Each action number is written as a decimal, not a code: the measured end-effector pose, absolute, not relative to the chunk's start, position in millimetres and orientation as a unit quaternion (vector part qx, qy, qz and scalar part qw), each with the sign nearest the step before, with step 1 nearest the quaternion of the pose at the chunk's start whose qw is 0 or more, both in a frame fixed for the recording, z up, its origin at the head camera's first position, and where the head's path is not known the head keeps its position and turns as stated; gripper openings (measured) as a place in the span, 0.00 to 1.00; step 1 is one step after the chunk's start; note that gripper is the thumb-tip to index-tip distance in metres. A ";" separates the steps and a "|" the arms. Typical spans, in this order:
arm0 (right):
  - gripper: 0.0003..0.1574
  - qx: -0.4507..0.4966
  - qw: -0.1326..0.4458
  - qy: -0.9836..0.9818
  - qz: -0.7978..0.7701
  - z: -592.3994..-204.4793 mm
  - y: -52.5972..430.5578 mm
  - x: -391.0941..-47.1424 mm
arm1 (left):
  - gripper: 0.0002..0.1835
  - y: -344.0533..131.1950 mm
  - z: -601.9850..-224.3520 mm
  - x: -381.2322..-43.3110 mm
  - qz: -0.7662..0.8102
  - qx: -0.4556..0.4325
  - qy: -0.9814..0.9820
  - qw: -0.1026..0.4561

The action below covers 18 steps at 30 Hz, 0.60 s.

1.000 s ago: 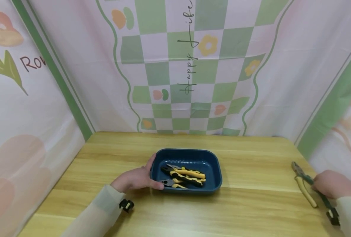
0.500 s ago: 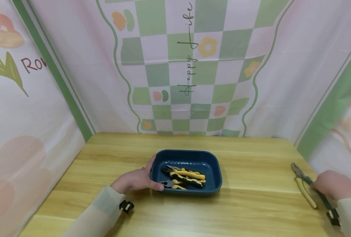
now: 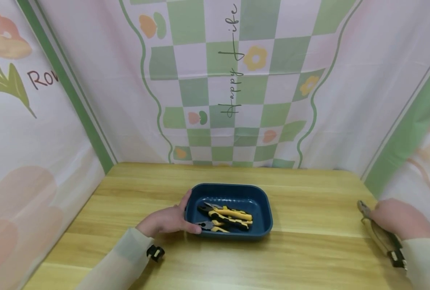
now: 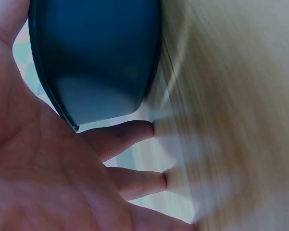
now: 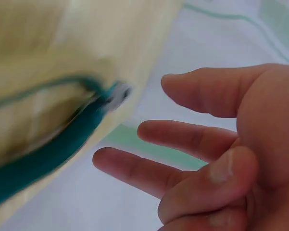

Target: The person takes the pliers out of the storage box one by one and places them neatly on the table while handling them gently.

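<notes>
In the head view a dark blue plastic box (image 3: pixel 262 205) holds several yellow-and-black pliers (image 3: pixel 233 213). My left hand (image 3: pixel 171 219) rests against its left end, thumb at the front corner and another finger up by the back corner. In the left wrist view, straight, spread fingers (image 4: pixel 120 137) lie beside the box wall. At the table's right edge lie pliers (image 3: pixel 378 237) with one yellowish and one dark green handle, teal in the right wrist view. My right hand (image 3: pixel 399 217) is over them, partly hiding them; the right wrist view shows its thumb and fingers apart from the handles.
The wood-grain table (image 3: pixel 309 201) is backed by a printed green-and-white checked curtain (image 3: pixel 233 100). More curtain hangs along the left and right sides. A black strap piece (image 3: pixel 155 253) is on the left wrist.
My right hand has shifted slightly left and up, over the pliers, covering more of their green handle. The left hand and the box stay in place.
</notes>
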State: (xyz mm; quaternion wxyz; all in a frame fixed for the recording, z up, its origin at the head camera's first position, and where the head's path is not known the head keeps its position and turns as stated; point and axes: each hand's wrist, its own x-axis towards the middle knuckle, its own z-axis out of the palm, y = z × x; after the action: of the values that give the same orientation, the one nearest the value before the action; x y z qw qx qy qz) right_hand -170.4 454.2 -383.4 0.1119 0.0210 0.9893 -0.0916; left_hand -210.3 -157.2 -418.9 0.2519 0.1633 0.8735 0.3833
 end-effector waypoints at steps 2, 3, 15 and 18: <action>0.40 -0.011 0.084 0.992 -0.090 -381.0 446.1 -174.6 | 0.72 -157.0 -418.7 -209.9 0.382 0.161 0.874 0.253; 0.39 -0.021 0.074 0.992 -0.095 -379.9 441.4 -176.2 | 0.72 -157.0 -418.6 -209.8 0.379 0.159 0.876 0.253; 0.64 -0.004 0.130 0.966 -0.225 -356.9 374.2 -197.2 | 0.73 -157.6 -419.6 -210.6 0.373 0.158 0.878 0.254; 0.65 -0.010 0.134 0.962 -0.238 -350.6 355.3 -200.1 | 0.72 -157.6 -420.1 -210.3 0.374 0.160 0.877 0.254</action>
State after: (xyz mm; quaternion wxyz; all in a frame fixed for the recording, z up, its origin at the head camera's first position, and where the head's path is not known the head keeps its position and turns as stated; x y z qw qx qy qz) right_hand -200.1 355.3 -350.6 0.1343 -0.0095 0.9618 -0.2384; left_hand -210.3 -157.6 -420.1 0.2539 0.1597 0.8775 0.3743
